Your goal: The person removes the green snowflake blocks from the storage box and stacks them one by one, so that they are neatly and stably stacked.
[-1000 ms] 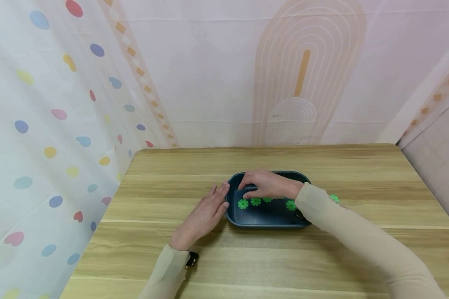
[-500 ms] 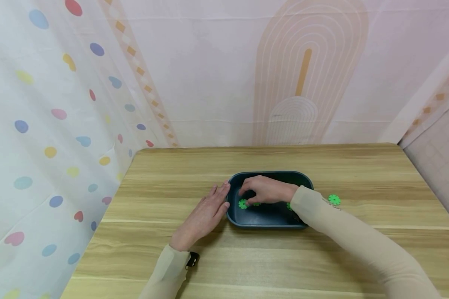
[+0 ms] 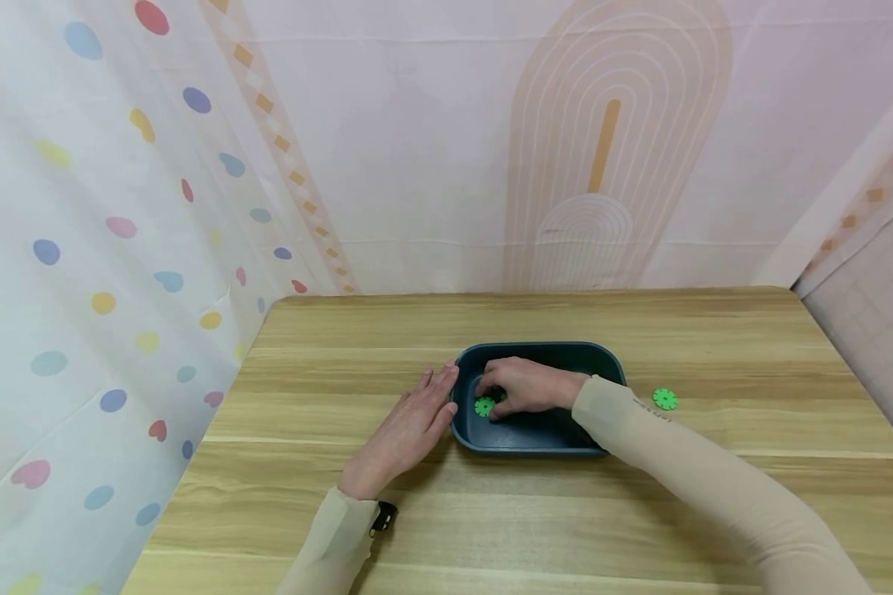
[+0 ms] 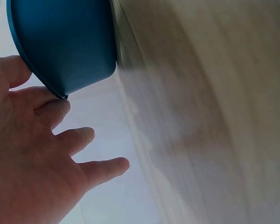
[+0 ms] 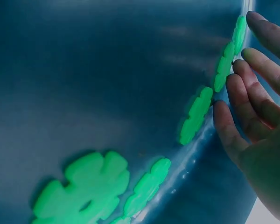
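A dark blue oval-cornered tray (image 3: 543,453) stands on the table. My left hand (image 3: 409,421) rests its fairly straight fingers against the tray's left rim; in the left wrist view the fingertips of this hand (image 4: 42,140) touch the rim's edge. Down inside the tray is my right hand (image 3: 532,386), its fingers bent a little and the thumb apart. Near its fingertips lies a green flower-shaped disc (image 3: 484,406). In the right wrist view, several green notched discs (image 5: 196,115) line up on the tray floor beside the fingers of the right hand (image 5: 261,98), none plainly pinched.
Outside the tray, to its right, one more green disc (image 3: 666,399) lies on the wooden table (image 3: 491,529). A patterned curtain (image 3: 432,165) hangs behind the table and along its left side. The right sleeve (image 3: 685,454) crosses the tray's right end.
My right hand has lowered slightly towards the near side of the tray, hiding discs that showed beside it before. The disc outside now shows fully past the sleeve. My left hand stays put.
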{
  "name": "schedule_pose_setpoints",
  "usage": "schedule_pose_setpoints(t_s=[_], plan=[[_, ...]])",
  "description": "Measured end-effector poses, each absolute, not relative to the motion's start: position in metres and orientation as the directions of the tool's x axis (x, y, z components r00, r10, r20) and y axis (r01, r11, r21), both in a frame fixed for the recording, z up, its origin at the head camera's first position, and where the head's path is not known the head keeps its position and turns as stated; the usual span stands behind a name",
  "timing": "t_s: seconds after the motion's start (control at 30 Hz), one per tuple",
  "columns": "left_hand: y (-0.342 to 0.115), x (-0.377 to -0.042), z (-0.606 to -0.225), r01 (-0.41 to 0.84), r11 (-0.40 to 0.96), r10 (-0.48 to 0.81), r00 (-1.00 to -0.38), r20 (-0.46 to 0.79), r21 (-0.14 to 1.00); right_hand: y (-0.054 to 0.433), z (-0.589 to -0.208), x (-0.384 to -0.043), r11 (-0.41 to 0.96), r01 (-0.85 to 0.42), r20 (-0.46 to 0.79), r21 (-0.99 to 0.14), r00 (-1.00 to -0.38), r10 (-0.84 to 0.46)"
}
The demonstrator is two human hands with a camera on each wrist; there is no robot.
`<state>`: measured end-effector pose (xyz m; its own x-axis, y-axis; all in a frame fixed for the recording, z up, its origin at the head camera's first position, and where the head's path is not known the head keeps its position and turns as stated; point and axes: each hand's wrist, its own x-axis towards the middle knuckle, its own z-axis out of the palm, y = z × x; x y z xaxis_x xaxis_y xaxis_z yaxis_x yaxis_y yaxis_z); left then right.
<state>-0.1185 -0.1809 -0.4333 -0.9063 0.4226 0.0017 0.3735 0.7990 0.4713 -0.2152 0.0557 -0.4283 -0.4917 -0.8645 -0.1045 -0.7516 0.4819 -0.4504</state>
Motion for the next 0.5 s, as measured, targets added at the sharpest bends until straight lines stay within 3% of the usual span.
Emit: schedule_pose_setpoints(t_s=[0.5], plan=[[-0.1815, -0.1175, -0.4334, 0.374, 0.8, 0.421, -0.907, 0.006, 0.469, 0.0538, -0.4285, -0.2149, 0.473, -0.77, -0.104, -0.429, -0.478, -0.872]])
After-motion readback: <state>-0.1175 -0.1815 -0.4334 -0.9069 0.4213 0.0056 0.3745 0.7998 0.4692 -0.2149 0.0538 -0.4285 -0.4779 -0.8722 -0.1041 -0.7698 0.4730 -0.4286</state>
